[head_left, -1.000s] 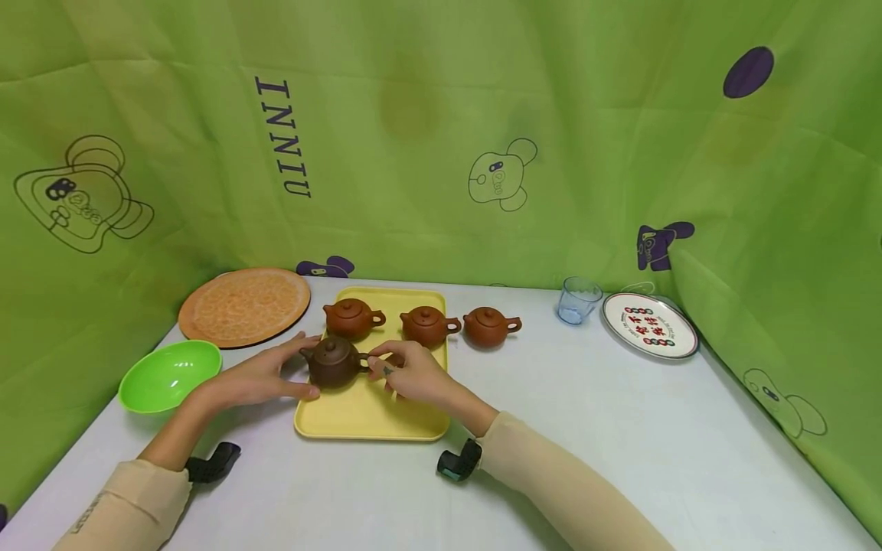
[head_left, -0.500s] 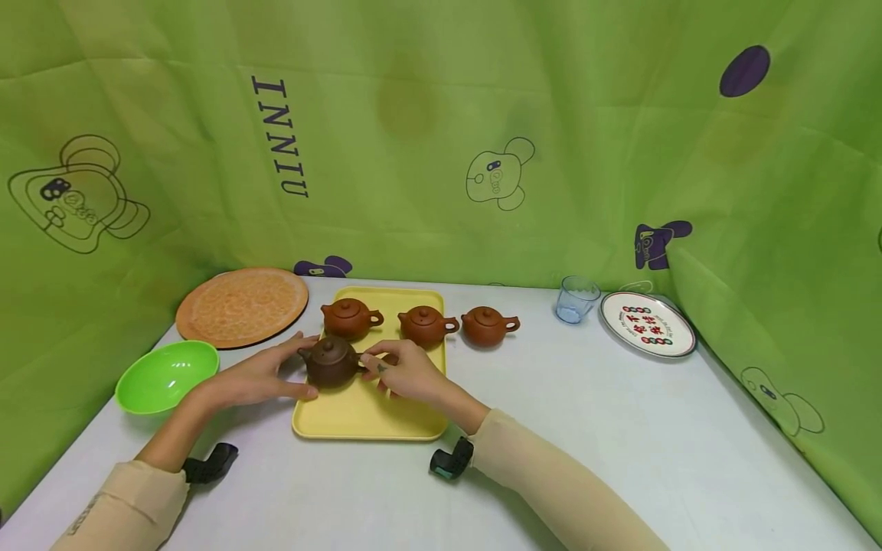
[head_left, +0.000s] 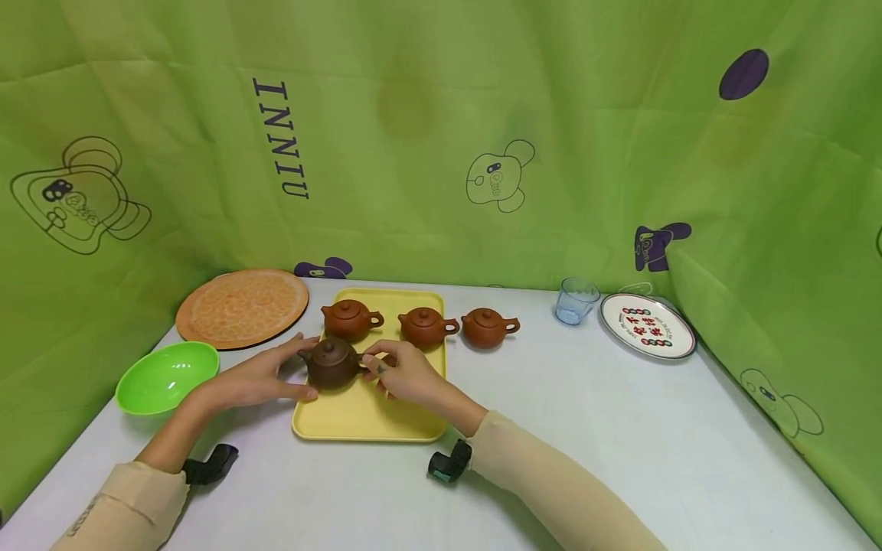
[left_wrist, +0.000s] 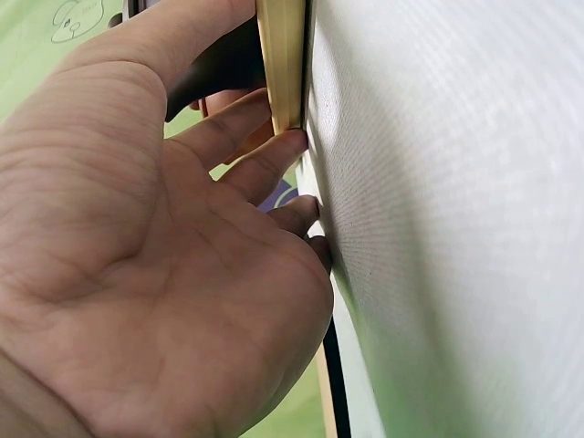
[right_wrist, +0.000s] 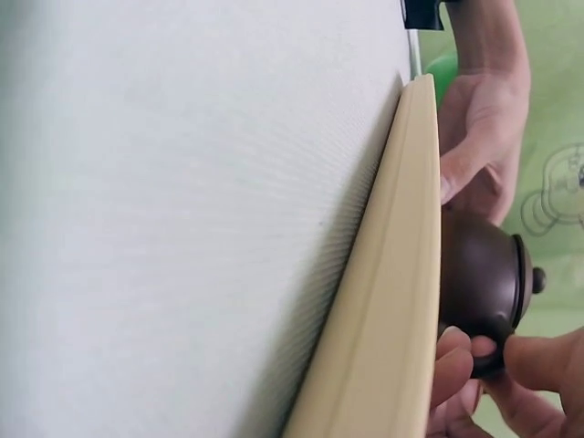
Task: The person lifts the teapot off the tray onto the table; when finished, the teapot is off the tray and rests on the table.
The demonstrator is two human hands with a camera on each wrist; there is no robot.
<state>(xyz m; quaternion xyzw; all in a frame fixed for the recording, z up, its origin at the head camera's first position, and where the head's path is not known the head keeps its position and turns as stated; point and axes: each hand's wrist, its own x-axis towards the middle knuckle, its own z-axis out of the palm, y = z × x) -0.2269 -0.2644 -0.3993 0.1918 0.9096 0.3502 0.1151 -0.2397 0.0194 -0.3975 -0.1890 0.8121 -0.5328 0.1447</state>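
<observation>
Settling step — my left hand (head_left: 258, 376) cups the dark brown clay teapot (head_left: 332, 363) on the yellow plastic tray (head_left: 365, 417), right hand (head_left: 406, 373) pinching its handle — next, I judge, a gentle let-go.

Dark teapot (head_left: 332, 364) handle hidden behind right hand (head_left: 406, 373) fingers in head view. L wrist view: pot mostly blocked by left hand (left_wrist: 155, 255), tray (left_wrist: 281, 55) cut by top edge. Plate (head_left: 648, 324) lettering too small to read.
</observation>
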